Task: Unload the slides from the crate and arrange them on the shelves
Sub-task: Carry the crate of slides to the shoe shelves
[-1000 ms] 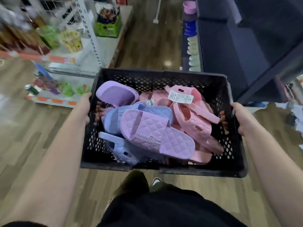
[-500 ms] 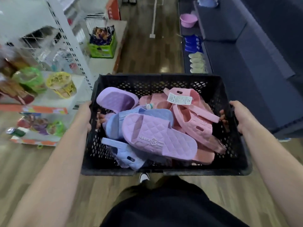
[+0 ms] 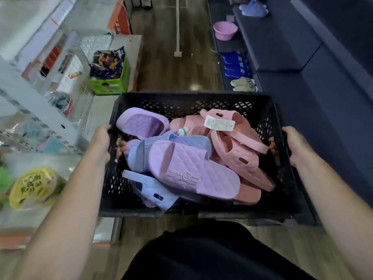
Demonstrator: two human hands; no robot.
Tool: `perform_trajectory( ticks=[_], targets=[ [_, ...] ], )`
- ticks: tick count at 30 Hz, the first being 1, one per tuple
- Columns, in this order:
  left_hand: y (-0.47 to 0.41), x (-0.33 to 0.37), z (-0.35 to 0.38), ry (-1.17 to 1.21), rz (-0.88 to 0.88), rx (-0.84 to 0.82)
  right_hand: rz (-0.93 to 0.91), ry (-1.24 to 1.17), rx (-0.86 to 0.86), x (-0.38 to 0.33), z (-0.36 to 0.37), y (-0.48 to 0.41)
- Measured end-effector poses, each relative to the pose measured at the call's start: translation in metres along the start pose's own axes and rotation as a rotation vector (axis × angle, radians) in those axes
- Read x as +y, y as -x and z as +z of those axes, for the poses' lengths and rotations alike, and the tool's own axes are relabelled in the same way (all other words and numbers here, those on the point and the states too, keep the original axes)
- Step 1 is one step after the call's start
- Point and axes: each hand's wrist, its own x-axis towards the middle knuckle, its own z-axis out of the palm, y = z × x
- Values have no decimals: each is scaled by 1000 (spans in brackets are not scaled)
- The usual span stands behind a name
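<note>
I carry a black plastic crate (image 3: 193, 98) in front of my waist. My left hand (image 3: 103, 138) grips its left wall, fingers curled through the handle hole. My right hand (image 3: 292, 142) grips the right wall the same way. Inside lie several slides: a quilted lilac slide (image 3: 193, 170) on top, another lilac slide (image 3: 139, 122) at the back left, blue slides (image 3: 155, 193) underneath, and pink slides (image 3: 232, 146), one with a white tag (image 3: 219, 123). Dark shelves (image 3: 286, 43) run along the right.
The lowest dark shelf holds blue slides (image 3: 236, 63), beige slides (image 3: 242, 83) and a pink basin (image 3: 225, 30). A white rack (image 3: 40, 110) with snacks and a green box (image 3: 109, 81) stands on the left. Wooden aisle floor (image 3: 175, 73) stretches ahead.
I have walked forward along the aisle with the crate. The dark shelves and their slides have come nearer on the right. Both hands keep the same grip.
</note>
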Motion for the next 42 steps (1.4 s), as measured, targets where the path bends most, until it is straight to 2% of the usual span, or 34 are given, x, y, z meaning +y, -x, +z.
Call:
perform_trajectory(
  ticks=[13, 19, 28, 35, 42],
  targets=[
    [-255, 229, 85, 11, 22, -43, -49, -54, 60, -219, 159, -193],
    [-376, 350, 136, -28, 63, -93, -6, -49, 140, -310, 228, -276],
    [-548, 515, 243, -67, 101, -166, 22, -110, 224, -448, 303, -412],
    [-670, 626, 333, -118, 52, -210, 30, -157, 279, -555, 345, -523],
    [-799, 732, 424, -245, 89, -299, 65, -277, 377, -626, 389, -614]
  ],
)
